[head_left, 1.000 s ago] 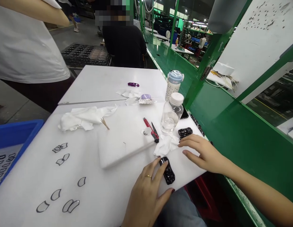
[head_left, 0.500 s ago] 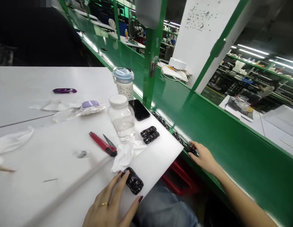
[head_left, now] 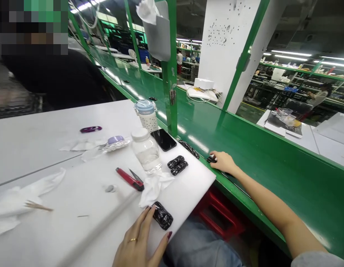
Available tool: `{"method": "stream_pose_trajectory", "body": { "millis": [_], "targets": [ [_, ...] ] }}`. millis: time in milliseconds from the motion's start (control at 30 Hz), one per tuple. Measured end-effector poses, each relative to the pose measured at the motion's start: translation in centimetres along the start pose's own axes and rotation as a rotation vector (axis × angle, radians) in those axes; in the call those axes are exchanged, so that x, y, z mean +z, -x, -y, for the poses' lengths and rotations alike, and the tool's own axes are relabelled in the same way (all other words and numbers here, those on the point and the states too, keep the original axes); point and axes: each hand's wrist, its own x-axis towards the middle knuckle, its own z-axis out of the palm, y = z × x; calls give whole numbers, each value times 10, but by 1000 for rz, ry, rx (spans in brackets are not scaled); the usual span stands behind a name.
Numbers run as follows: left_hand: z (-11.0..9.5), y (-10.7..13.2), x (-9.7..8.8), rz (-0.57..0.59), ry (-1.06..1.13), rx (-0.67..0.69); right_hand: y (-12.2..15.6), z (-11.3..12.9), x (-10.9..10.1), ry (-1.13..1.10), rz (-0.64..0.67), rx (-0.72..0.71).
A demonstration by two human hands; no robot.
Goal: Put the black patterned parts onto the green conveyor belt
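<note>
Black moulded part lies at the front edge of the white table; left hand is open, fingertips touching its side, grasping nothing. Right hand rests on the green conveyor, fingers curled over a second black part; whether it is gripped, cannot tell.

Desk: white. Moulded shell, near edge: glossy black. Shell pair, right edge: glossy black. Knife: red, black tip. Bottle: clear, white cap. Cup: white, dark dots, pale-blue lid. Conveyor: green. Left hand: gold ring, dark-red nails.
</note>
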Motion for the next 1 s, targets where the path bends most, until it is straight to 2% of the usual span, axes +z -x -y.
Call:
{"method": "stream_pose_trajectory", "body": {
  "millis": [100,167,300,367,467,600,700,867,933,1000],
  "targets": [
    [-2,1,4,-13,-29,-22,-14,-1,-10,49,-53,61],
    [0,2,6,-4,-27,1,-30,13,-12,43,-56,39],
    [4,1,7,-1,-25,-10,-66,57,-6,5,72,-54],
    [2,0,7,-19,-37,-27,-78,68,-2,9,139,-60],
    [-2,0,8,-36,-60,-39,-87,62,-2,50,166,-13],
    [-1,0,10,-43,-72,-37,-98,49,-10,95,127,64],
    [2,1,12,-54,-77,-30,-112,64,-10,59,109,13],
    [-4,0,7,-69,-66,-44,-132,101,3,5,136,-82],
    [-8,0,5,-66,-49,-60,-135,102,6,21,134,-64],
    [-10,-1,4,-63,-42,-71,-135,94,4,46,128,-25]
  ]
}}
